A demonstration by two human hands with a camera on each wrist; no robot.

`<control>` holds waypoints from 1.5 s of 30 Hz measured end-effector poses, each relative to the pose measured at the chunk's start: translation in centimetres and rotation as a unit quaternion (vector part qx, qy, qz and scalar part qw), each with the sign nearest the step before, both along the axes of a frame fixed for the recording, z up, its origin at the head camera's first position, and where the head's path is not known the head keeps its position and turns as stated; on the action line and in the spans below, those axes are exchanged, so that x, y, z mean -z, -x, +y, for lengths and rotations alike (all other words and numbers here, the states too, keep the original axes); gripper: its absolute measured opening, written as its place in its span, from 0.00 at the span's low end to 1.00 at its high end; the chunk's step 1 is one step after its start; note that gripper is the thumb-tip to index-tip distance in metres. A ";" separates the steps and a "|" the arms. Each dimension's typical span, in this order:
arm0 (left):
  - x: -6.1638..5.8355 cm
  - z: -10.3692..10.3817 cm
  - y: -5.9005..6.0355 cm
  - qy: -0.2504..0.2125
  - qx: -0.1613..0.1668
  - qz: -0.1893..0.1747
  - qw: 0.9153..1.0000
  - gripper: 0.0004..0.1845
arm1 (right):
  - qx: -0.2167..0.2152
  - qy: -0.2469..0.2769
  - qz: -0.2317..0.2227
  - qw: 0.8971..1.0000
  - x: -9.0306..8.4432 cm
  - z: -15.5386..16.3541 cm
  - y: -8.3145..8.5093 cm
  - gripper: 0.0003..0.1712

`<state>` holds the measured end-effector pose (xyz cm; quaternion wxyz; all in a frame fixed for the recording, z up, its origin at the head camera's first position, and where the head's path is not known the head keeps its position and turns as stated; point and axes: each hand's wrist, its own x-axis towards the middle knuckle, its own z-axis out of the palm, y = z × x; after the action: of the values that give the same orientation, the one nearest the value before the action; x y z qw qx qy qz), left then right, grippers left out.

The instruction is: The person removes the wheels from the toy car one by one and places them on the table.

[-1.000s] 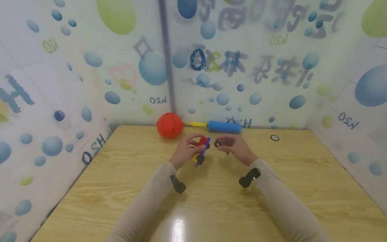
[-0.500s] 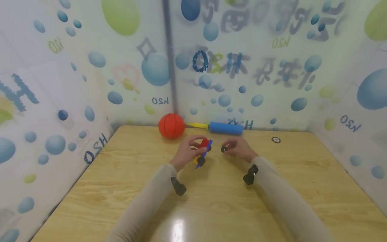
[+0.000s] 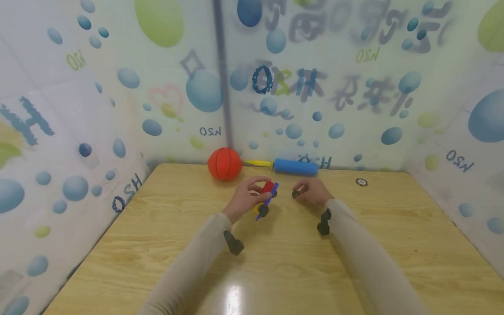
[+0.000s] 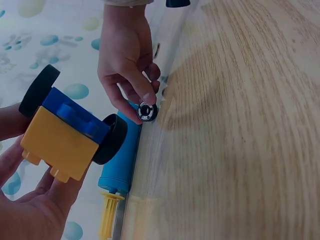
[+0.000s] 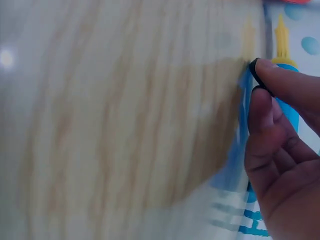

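My left hand (image 3: 245,199) holds a toy car (image 3: 268,188) of red, blue and yellow blocks above the table, tilted. In the left wrist view the car's yellow block (image 4: 60,145) faces the camera, with a black wheel (image 4: 113,139) on each side of the blue base (image 4: 75,115). To the right of the car, my right hand (image 3: 315,191) pinches a small loose black wheel (image 4: 147,112) between thumb and fingers, apart from the car. The right wrist view shows that wheel nearly edge-on (image 5: 256,72). Part of the car is hidden by my left fingers.
A red ball (image 3: 225,164) and a blue pump (image 3: 296,167) with a yellow end lie along the table's back edge by the wall. A round black-and-white disc (image 3: 361,182) lies at the back right of the wooden table (image 3: 291,271).
My right hand has drawn away to the right from the car with the wheel, which has turned more edge-on. My left hand still holds the car in nearly the same place.
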<state>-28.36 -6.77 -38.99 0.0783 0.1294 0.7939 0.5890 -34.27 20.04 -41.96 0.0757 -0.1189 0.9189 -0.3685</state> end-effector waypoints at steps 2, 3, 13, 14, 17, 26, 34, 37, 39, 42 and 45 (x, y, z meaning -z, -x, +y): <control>0.0 0.0 -0.1 -0.003 0.000 -0.004 1.000 0.27 | -0.003 -0.013 0.002 1.000 0.2 0.1 0.2 0.17; 0.1 0.0 -0.1 -0.004 -0.001 -0.006 1.000 0.27 | -0.005 -0.020 0.007 1.000 0.2 0.0 0.2 0.18; -0.1 0.0 -0.1 0.002 0.005 0.002 1.000 0.25 | -0.015 -0.065 0.043 0.997 0.4 0.1 0.7 0.18; -0.2 0.0 -0.1 0.003 0.005 0.003 1.000 0.26 | -0.015 -0.062 0.038 0.997 0.3 0.1 0.7 0.18; -0.2 0.1 -0.1 0.002 0.007 0.002 1.000 0.26 | -0.015 -0.058 0.028 0.998 0.1 0.1 0.7 0.18; 0.1 0.2 0.0 -0.002 0.009 -0.011 1.000 0.25 | -0.025 -0.064 0.040 0.997 0.6 0.4 0.7 0.23; 0.1 0.2 0.0 -0.015 0.004 -0.010 1.000 0.25 | -0.029 -0.061 0.090 0.994 -0.7 -0.1 0.0 0.22; 0.2 0.2 0.0 -0.020 -0.008 -0.018 1.000 0.24 | -0.030 -0.043 0.102 0.993 -1.0 -0.2 -0.6 0.21; 0.3 0.3 0.0 -0.025 -0.017 -0.026 0.999 0.23 | -0.034 -0.025 0.107 0.993 -1.3 -0.3 -1.1 0.20; 0.5 0.3 0.1 -0.034 -0.024 -0.033 0.999 0.24 | -0.045 0.006 0.108 0.993 -1.6 -0.4 -1.9 0.19; 0.7 0.3 0.2 -0.044 -0.029 -0.037 0.998 0.25 | -0.065 0.034 0.100 0.992 -1.8 -0.5 -2.7 0.18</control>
<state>-28.58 -6.47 -39.64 0.0847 0.0878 0.7674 0.6294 -31.54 19.55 -40.11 0.0026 -0.2171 0.8991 -0.3802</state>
